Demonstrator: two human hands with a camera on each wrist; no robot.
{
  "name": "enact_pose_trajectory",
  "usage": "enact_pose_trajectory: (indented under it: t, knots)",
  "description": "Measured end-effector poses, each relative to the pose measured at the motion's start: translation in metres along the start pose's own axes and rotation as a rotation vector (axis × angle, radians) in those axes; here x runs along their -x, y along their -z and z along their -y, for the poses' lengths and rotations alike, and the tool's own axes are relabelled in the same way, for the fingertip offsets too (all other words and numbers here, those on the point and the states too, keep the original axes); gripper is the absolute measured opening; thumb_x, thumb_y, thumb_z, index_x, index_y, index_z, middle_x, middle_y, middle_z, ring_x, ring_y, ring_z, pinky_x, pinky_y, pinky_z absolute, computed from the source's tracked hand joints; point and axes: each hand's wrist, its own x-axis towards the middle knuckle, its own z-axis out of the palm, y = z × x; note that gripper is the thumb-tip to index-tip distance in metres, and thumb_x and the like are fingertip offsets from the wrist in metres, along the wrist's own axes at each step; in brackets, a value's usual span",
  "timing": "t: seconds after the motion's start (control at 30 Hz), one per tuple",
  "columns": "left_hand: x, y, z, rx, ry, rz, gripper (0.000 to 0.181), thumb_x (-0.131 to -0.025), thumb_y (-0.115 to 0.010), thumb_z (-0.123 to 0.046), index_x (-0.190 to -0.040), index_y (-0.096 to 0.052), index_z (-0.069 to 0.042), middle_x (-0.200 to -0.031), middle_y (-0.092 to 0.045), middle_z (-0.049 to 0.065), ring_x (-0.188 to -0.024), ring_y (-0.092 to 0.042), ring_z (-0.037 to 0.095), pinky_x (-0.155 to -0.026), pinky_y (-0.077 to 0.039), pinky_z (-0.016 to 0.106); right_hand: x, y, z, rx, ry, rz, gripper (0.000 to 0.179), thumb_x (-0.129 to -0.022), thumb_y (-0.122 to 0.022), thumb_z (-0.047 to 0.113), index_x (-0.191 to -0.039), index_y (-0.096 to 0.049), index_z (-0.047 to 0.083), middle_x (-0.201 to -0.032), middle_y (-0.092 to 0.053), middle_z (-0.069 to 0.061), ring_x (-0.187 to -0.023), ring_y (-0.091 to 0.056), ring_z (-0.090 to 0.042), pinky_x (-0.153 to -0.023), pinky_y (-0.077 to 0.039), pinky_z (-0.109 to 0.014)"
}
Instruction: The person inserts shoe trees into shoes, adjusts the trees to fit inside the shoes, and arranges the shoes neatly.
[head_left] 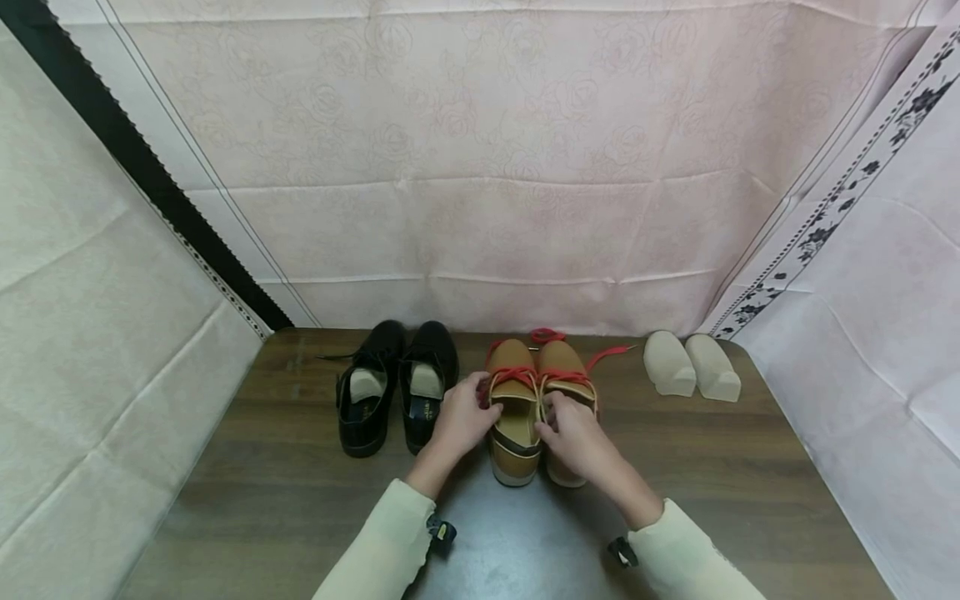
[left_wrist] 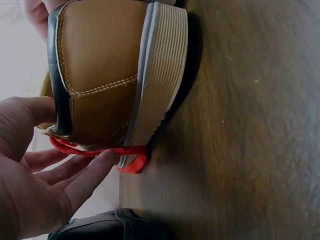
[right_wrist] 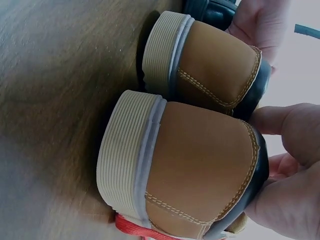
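A pair of tan shoes with red laces stands mid-table, toes toward the back. My left hand (head_left: 461,412) grips the outer side of the left tan shoe (head_left: 513,462), thumb at the opening and fingers outside by the red lace (left_wrist: 132,162). Over the right tan shoe (head_left: 561,357) is my right hand (head_left: 577,437), its thumb and fingers holding the dark collar (right_wrist: 257,172) at the opening. Both soles rest on the table. In the head view, the right hand hides part of that shoe's opening.
Left of the tan pair stand black lace-up shoes (head_left: 363,437) with pale inserts (head_left: 426,381) inside. Two cream shoe-shaped inserts (head_left: 669,364) lie at the back right of the wooden table (head_left: 300,517). Pale cloth walls (head_left: 480,225) enclose the back and sides.
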Motion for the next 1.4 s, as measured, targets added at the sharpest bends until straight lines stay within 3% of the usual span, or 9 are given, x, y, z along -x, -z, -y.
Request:
enact_pose_trajectory:
  t: [0.4, 0.67, 0.9, 1.13, 1.4]
  knots:
    - [-0.001, -0.001, -0.001, 0.021, 0.02, -0.062, 0.039, -0.089, -0.067, -0.007, -0.129, -0.069, -0.006, -0.115, -0.075, 0.013, -0.103, -0.072, 0.025, -0.085, -0.06, 0.042, -0.001, 0.007, -0.006, -0.025, -0.017, 0.046, 0.04, -0.094, -0.077, 0.02, -0.127, -0.064, 0.002, -0.099, -0.073, -0.006, -0.09, -0.071, -0.018, -0.076, -0.061, -0.037]
    - [0.001, 0.001, -0.004, 0.048, 0.048, -0.075, 0.037, -0.09, -0.064, -0.003, -0.127, -0.069, -0.003, -0.112, -0.075, 0.014, -0.102, -0.072, 0.024, -0.081, -0.06, 0.037, 0.005, 0.029, -0.011, -0.027, 0.069, 0.036, 0.034, -0.096, -0.074, 0.019, -0.126, -0.067, 0.003, -0.097, -0.075, -0.003, -0.09, -0.073, -0.017, -0.076, -0.061, -0.035]
    - [0.0, 0.004, -0.004, 0.037, 0.06, -0.082, 0.037, -0.091, -0.064, -0.002, -0.128, -0.068, -0.004, -0.114, -0.075, 0.015, -0.104, -0.071, 0.025, -0.086, -0.06, 0.04, 0.007, 0.052, -0.025, 0.019, 0.132, -0.032, 0.031, -0.096, -0.074, 0.02, -0.122, -0.069, 0.005, -0.097, -0.074, -0.002, -0.086, -0.07, -0.014, -0.074, -0.059, -0.034]
    - [-0.001, 0.01, 0.0, 0.003, 0.036, -0.086, 0.037, -0.09, -0.063, -0.002, -0.127, -0.069, -0.002, -0.112, -0.075, 0.016, -0.104, -0.072, 0.027, -0.087, -0.059, 0.042, 0.006, 0.067, -0.05, 0.037, 0.165, -0.16, 0.023, -0.095, -0.075, 0.016, -0.115, -0.071, 0.006, -0.094, -0.073, -0.001, -0.083, -0.068, -0.013, -0.075, -0.057, -0.034]
    - [-0.001, 0.014, 0.003, -0.011, 0.058, -0.075, 0.038, -0.091, -0.063, -0.004, -0.129, -0.068, -0.005, -0.115, -0.074, 0.014, -0.105, -0.071, 0.026, -0.087, -0.059, 0.042, 0.002, 0.082, -0.083, 0.044, 0.15, -0.257, 0.027, -0.095, -0.074, 0.013, -0.119, -0.069, 0.002, -0.1, -0.075, -0.011, -0.088, -0.073, -0.027, -0.081, -0.059, -0.047]
